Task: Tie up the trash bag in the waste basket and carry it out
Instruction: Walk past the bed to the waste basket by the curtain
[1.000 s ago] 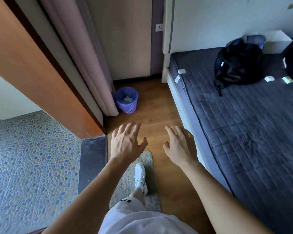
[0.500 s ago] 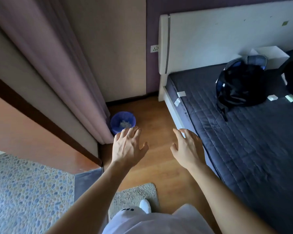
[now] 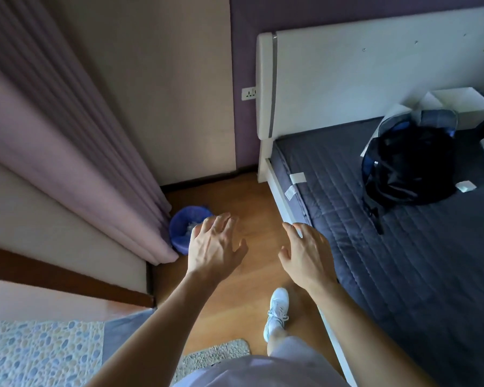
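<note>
Hands spread and empty, our left hand (image 3: 213, 247) and right hand (image 3: 305, 252) have closed on the blue waste basket (image 3: 183, 222) at centre-left, its bag still untied.

Wooden floor (image 3: 235, 297), mauve curtain (image 3: 67, 141), dark quilted bed (image 3: 403, 247).

The waste basket (image 3: 185, 229) sits ahead beside the curtain (image 3: 76, 152) on my left, the bed (image 3: 403, 233) on my right with a backpack (image 3: 408, 163) on it.
</note>
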Available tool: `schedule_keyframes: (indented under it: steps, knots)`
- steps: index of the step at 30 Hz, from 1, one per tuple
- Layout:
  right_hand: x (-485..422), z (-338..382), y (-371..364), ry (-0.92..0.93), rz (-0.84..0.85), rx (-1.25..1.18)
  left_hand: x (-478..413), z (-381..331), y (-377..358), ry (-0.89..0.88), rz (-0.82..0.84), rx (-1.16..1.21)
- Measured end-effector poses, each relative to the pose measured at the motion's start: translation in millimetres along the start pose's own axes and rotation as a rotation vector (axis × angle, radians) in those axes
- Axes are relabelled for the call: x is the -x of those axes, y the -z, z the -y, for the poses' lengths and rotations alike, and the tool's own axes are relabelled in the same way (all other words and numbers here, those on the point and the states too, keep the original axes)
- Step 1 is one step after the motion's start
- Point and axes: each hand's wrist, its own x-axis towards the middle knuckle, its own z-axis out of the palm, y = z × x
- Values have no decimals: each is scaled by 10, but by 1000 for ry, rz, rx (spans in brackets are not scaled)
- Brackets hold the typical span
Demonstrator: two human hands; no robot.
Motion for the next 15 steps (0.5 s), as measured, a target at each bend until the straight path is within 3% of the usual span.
schedule_keyframes:
  steps: [8,15]
  knots:
    - [-1213,-568,223,84,33,7,-1193,-418,-113,39,-22,-21]
    - [-1877,-756,188,130,65,-22,-1684,-521,-292,111,-8,-46]
